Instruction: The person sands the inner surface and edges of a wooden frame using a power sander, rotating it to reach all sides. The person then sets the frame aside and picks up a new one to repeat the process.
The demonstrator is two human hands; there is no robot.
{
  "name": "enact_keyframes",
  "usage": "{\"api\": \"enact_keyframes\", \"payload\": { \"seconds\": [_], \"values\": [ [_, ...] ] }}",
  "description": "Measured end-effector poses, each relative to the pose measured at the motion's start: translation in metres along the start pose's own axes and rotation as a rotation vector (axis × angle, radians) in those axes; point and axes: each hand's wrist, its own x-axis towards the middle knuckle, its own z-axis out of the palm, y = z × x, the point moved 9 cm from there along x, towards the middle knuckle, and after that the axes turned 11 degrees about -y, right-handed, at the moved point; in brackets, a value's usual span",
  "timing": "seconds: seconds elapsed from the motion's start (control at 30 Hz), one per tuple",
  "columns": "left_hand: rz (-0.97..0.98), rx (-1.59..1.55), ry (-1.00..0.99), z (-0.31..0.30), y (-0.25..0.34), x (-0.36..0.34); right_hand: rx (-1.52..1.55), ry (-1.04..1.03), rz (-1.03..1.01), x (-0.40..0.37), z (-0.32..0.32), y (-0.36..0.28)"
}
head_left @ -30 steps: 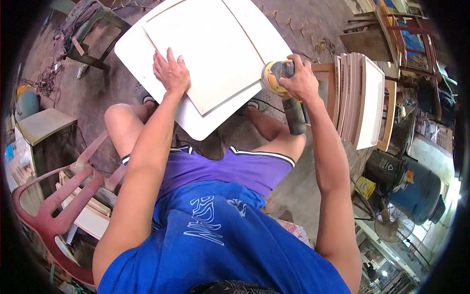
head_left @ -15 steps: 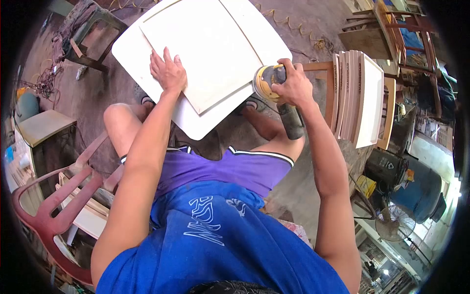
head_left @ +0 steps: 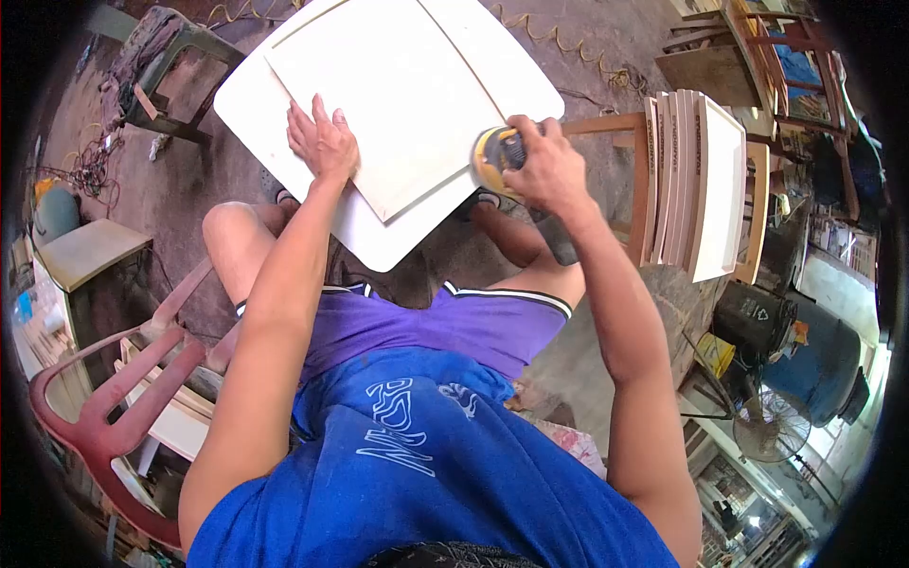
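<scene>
A pale flat panel (head_left: 398, 104) lies on a white table with rounded corners (head_left: 379, 248). My left hand (head_left: 324, 144) rests on the panel's left part with its fingers spread. Wrapped round the top of a yellow and black sander (head_left: 492, 159) is my right hand (head_left: 547, 168). The sander's round base is at the panel's lower right edge, and its dark canister hangs below my wrist, partly hidden by it.
Several stacked panels (head_left: 674, 180) stand on a wooden chair at the right. A red plastic chair (head_left: 123, 388) is at the lower left, a stool (head_left: 175, 66) at the upper left. A fan (head_left: 772, 426) and a blue barrel (head_left: 816, 364) are at the right.
My right hand and the sander have moved a little to the left, over the panel's edge. My left hand has stayed nearly in place.
</scene>
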Motion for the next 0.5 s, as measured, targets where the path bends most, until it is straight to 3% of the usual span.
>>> {"api": "enact_keyframes", "payload": {
  "seconds": [0.1,0.17,0.3,0.5],
  "values": [
    [-0.005,0.003,-0.007,0.0,-0.001,0.001,-0.025,-0.008,-0.092,-0.016,0.015,-0.046],
    [-0.009,0.007,-0.029,0.0,0.0,0.002,0.008,0.094,-0.23,-0.029,0.028,-0.078],
    [-0.029,0.006,-0.035,0.0,-0.002,0.002,0.018,-0.014,-0.274,-0.036,0.039,-0.112],
    [-0.02,-0.008,-0.022,0.0,-0.005,0.003,0.054,0.04,-0.134,-0.018,0.024,-0.056]
  ]
}}
